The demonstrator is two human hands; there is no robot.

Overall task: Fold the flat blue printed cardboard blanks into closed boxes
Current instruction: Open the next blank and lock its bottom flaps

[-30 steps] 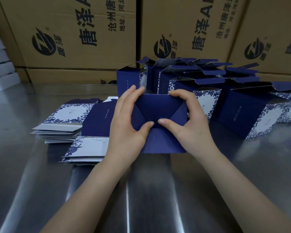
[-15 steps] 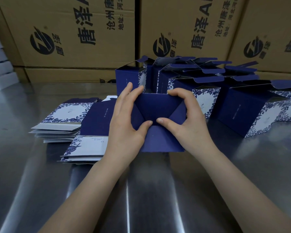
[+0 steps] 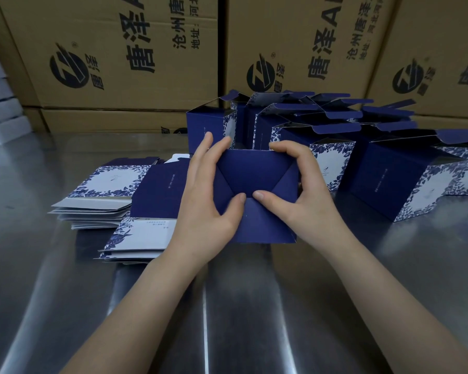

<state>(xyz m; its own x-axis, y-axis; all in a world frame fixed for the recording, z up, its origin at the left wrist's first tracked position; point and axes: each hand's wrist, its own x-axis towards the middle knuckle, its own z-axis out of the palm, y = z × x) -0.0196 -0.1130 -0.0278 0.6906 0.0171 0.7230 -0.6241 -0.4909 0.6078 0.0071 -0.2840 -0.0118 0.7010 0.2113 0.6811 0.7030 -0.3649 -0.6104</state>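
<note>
Head cam, fwd+down, close over table (image 3: 335, 306).

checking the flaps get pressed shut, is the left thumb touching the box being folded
Touching. The head view shows the thumb tip of the left hand pressed on the folded flaps of the blue box, beside the thumb of the right hand.

Fold in progress. The box (image 3: 257, 171), plain dark blue, is gripped between the left hand (image 3: 206, 201) and right hand (image 3: 305, 195) with its flapped end facing the viewer; angled flaps overlap, and both thumbs press where they meet near the centre. The blanks (image 3: 157, 190), flat, blue with white floral-bordered panels, lie in two overlapping stacks on the tabletop (image 3: 227, 306) to the left. The erected boxes (image 3: 389, 179) stand behind and to the right, top flaps open.
</note>
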